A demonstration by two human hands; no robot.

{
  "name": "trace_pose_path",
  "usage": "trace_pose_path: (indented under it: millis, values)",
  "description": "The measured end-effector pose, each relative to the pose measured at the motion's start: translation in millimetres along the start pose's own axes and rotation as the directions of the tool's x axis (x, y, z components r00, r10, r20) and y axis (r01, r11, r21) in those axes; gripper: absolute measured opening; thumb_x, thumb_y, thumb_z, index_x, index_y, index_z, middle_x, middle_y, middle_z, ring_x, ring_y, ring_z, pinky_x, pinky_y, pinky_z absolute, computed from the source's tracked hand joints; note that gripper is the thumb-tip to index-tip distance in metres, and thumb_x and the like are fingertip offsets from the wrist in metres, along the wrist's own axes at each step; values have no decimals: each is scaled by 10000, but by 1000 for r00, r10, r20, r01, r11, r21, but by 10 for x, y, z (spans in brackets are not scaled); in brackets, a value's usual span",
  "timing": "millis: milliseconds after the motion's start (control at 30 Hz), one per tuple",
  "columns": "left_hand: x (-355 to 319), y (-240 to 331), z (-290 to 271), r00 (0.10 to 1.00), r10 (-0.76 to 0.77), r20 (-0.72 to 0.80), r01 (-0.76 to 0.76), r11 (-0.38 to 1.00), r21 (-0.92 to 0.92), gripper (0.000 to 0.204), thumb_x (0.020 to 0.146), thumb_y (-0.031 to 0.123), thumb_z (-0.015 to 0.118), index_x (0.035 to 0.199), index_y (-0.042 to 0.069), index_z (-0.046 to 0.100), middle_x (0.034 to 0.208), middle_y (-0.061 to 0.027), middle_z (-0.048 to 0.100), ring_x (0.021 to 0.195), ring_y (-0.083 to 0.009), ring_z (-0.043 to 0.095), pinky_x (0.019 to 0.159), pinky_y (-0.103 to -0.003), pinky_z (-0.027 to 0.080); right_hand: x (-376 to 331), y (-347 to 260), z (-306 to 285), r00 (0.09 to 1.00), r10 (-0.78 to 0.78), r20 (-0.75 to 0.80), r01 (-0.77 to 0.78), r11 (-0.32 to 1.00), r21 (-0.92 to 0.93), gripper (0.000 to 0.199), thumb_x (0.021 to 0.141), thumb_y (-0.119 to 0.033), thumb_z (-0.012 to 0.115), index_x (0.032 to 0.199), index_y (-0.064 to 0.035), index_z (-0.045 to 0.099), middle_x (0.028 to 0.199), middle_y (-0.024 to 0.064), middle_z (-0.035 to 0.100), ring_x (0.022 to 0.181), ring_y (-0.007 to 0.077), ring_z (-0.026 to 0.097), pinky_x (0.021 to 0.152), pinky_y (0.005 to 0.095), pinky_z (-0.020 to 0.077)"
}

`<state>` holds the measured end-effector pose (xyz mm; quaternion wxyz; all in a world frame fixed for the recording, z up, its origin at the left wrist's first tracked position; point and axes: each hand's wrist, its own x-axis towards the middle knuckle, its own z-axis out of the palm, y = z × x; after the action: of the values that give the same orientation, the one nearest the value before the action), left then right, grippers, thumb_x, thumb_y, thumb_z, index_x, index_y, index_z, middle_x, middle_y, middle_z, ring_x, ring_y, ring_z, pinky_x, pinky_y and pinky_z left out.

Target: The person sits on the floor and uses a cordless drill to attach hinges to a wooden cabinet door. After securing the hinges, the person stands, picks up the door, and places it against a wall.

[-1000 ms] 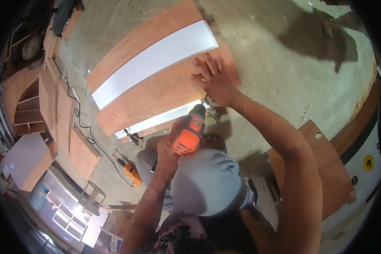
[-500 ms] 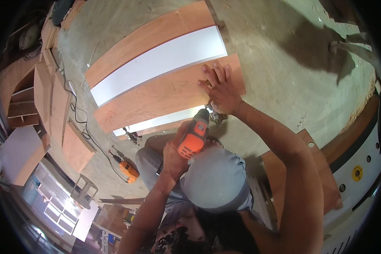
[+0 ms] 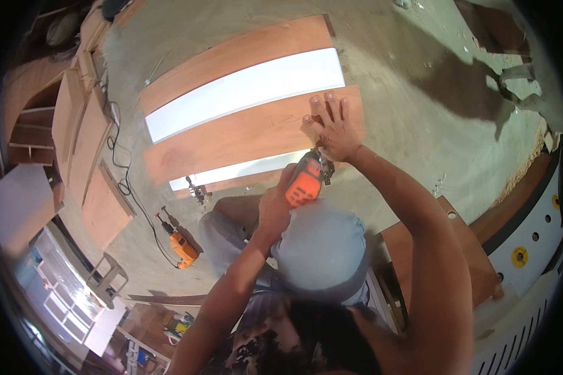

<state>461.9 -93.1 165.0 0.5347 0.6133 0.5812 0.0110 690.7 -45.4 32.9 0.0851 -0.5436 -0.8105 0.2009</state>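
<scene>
Workshop floor, seen from above the person's head. The right hand [image 3: 333, 128] lies flat with fingers spread on a brown wooden panel [image 3: 244, 134], near its right end. The left hand [image 3: 274, 205] is wrapped around the grip of an orange power drill [image 3: 305, 181]; the drill's nose points at the panel's near edge, just below the right hand. The bit itself is hidden between hand and tool, so contact cannot be told.

The panel lies on the concrete floor [image 3: 406, 94]. Beyond it, a white board [image 3: 244, 94] runs parallel and touching, and past that a second brown panel [image 3: 231, 56]. A narrow white strip [image 3: 238, 172] shows along the near edge of the worked panel.

The person's knee in grey trousers [image 3: 319, 244] fills the space below the drill and blocks the floor there.

Left of the knee: a second orange drill [image 3: 180, 245] on the floor, with a black cable [image 3: 126, 181] trailing away from it. A small dark tool [image 3: 197, 192] sits by the strip's left end.

Far left: stacked wooden cabinet parts [image 3: 75, 131]. Lower right: a white panel with round yellow and dark discs [image 3: 525, 247], and a brown board [image 3: 463, 250] beside it.
</scene>
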Motion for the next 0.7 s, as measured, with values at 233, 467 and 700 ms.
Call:
trace_pose_path:
  millis: [233,467,700]
  values:
    - [-1008,-317,-648,978,-33,-208,-22,967,-256,408,806,113,728,1188,38,605,1116,-93,665,1017,-209,633,877,-334,496,141,-308,-78,972,112,207,-52,960,-274,929,691,-355,778,1461,-171,291,1576,230,82,1425,510,87,1134,649,101]
    - [-2907,-1296,-1549,770,-290,-568,-176,759,-626,313,810,57,752,1103,11,654,993,-50,691,872,-139,650,800,-295,532,403,-821,-368,796,344,499,-36,849,-528,970,724,-392,770,1489,-141,229,1586,206,63,1421,463,176,1111,601,247]
    - [-3818,-2753,-1874,556,-516,-652,-81,747,-660,325,801,112,762,1094,19,657,981,-52,681,855,-139,629,767,-311,515,1681,-2664,-308,561,-253,788,648,726,-228,363,794,-296,676,1092,-93,630,1044,128,650,1033,284,615,900,440,464]
